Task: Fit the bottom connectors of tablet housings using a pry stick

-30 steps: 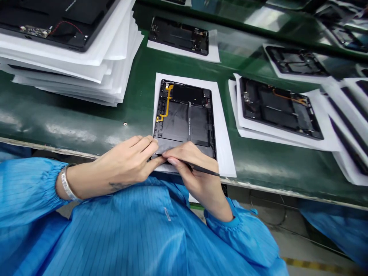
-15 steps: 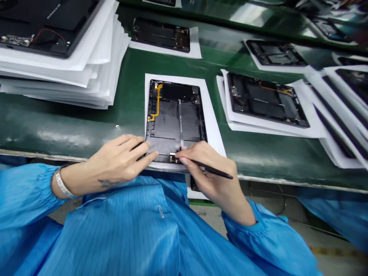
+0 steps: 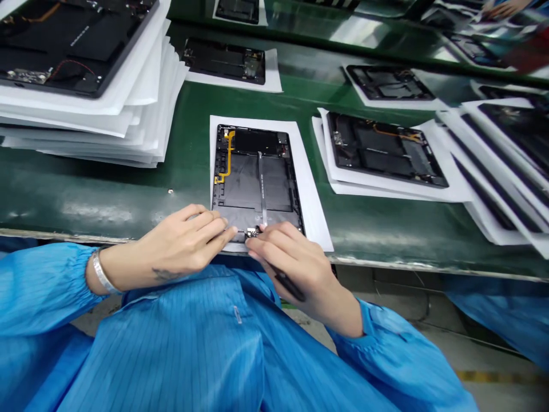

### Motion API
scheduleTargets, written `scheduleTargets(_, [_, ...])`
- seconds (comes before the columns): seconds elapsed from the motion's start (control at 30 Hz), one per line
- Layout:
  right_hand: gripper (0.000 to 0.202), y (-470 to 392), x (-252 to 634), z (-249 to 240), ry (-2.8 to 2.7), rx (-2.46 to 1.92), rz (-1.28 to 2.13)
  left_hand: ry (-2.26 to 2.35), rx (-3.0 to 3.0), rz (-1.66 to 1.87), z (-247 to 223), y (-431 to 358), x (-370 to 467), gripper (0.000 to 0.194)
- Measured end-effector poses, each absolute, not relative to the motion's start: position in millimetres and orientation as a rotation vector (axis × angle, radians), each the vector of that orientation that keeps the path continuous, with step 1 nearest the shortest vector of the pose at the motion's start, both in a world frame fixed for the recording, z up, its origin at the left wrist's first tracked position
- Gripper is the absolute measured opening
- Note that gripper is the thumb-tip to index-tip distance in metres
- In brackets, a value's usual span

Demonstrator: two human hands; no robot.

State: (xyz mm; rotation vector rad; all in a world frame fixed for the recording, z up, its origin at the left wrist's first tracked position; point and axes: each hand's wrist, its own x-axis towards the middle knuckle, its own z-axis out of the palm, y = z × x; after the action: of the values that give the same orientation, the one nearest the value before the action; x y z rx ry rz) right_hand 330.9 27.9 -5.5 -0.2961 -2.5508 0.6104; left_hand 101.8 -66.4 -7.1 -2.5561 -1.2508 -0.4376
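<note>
An opened tablet (image 3: 278, 177) lies face-down on a white sheet (image 3: 315, 229), its dark inside showing. A yellow flex cable (image 3: 230, 154) runs along its left side, and a thin grey ribbon cable (image 3: 262, 189) runs down the middle to a small connector board (image 3: 252, 232) at the near edge. My left hand (image 3: 189, 237) rests over the near left corner, fingers loosely extended and touching the tablet, grasping nothing visible. My right hand (image 3: 295, 260) is closed around a slim black hand tool (image 3: 290, 286) beside that board. My fingers hide the tool's tip.
Tall stacked white sheets (image 3: 146, 126) with a tablet (image 3: 86, 46) on top stand left. Other opened tablets lie on paper behind (image 3: 227, 60) and to the right (image 3: 386, 151). A tiny metal piece (image 3: 170, 191) lies on the green bench (image 3: 98, 200). Another person's hand (image 3: 506, 8) shows far right.
My right hand has shifted slightly left and turned, so the black tool now points more steeply down beneath it. My left hand stays at the corner. The whole view has shifted slightly.
</note>
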Motion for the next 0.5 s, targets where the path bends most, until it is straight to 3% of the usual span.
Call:
scheduleTargets(0.27, [0.014, 55.3, 347.3, -20.4, -1.876, -0.793, 0.912, -2.54, -2.417, -1.472, 6.6, -28.2, 70.6, 0.064])
scheduleTargets(0.4, [0.017, 61.9, 350.5, -22.0, -1.812, -0.789, 1.072, -2.804, -2.352, -1.671, 21.6, -0.8, 79.7, 0.074])
scheduleTargets(0.5, [0.019, 67.7, 353.0, -27.5, -1.728, -0.776, 1.138, -2.73, -2.353, -1.567, 22.8, 14.3, 86.3, 0.061])
